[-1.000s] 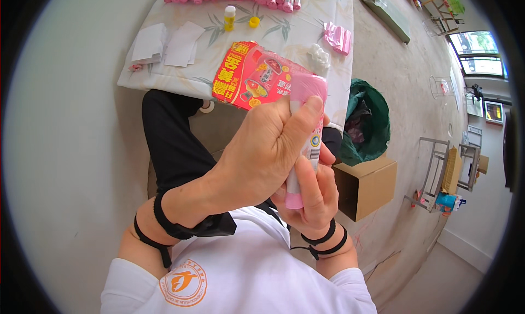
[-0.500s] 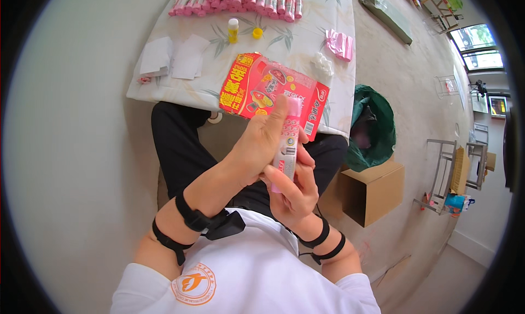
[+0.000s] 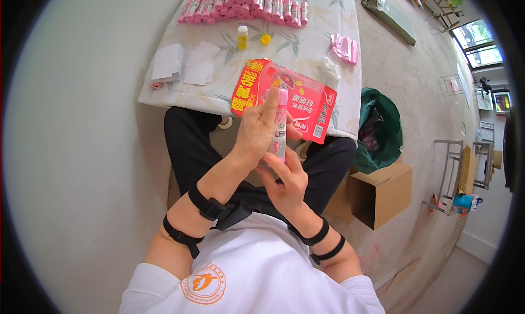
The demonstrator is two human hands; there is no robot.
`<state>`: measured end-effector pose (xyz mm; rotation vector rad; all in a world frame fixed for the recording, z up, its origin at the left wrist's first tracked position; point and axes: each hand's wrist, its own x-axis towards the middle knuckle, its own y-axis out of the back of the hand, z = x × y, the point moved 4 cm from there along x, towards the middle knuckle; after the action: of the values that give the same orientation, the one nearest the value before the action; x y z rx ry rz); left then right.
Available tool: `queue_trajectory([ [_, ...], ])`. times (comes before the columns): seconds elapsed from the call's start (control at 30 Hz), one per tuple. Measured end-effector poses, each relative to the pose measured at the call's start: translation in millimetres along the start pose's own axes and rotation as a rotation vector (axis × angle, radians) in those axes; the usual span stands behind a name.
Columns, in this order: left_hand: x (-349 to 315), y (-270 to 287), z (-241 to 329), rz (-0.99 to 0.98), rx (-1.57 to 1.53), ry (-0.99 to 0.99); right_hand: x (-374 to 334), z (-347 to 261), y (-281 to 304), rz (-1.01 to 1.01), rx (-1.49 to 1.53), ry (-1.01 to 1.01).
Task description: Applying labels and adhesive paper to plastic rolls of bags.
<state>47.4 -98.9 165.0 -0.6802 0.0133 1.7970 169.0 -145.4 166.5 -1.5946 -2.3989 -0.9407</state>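
A pink plastic bag roll (image 3: 279, 129) with a printed pale label around it stands nearly upright over my lap. My left hand (image 3: 254, 131) is closed round its upper part, thumb pressed lengthwise along the side and fingertips showing on the far side. At the roll's lower end, the fingers of my right hand (image 3: 288, 183) are bent against the label and bottom; part of their grip is hidden. Behind the roll, a flattened red and yellow carton (image 3: 309, 106) lies at the near edge of the table (image 3: 210, 98).
Many similar pink rolls (image 3: 240, 8) are piled at the back. A yellow glue bottle (image 3: 242, 38), yellow cap (image 3: 266, 39), white paper slips (image 3: 201, 62), crumpled white film (image 3: 330, 69) and pink plastic (image 3: 344, 49) lie nearer. Right of the table are a green bag (image 3: 391, 128) and cardboard box (image 3: 391, 196).
The roll and both hands have shifted slightly left. My right hand has slid down toward the roll's lower end, its fingers looser than before. The whole view has shifted a little.
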Motion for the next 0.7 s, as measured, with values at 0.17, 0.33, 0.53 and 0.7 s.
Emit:
queue_trajectory([
  [0.17, -7.8, -6.4, 30.9, -0.032, 0.009, -0.202, 1.3, -21.0, 30.9, 0.139, 0.249, -0.117],
  [0.33, -20.8, -10.4, 45.5, -0.010, 0.085, -0.306, 44.0, -9.7, 26.5, -0.128, 0.780, -0.658],
  [0.53, -33.0, -9.9, 50.3, -0.088, 0.025, -0.177, 42.5, -29.8, 8.8, -0.309, 0.844, -0.649],
  [0.7, -53.6, -11.3, 49.4, -0.402, -0.324, -0.081, 26.8, -50.3, 9.8, -0.300, 0.877, -0.590],
])
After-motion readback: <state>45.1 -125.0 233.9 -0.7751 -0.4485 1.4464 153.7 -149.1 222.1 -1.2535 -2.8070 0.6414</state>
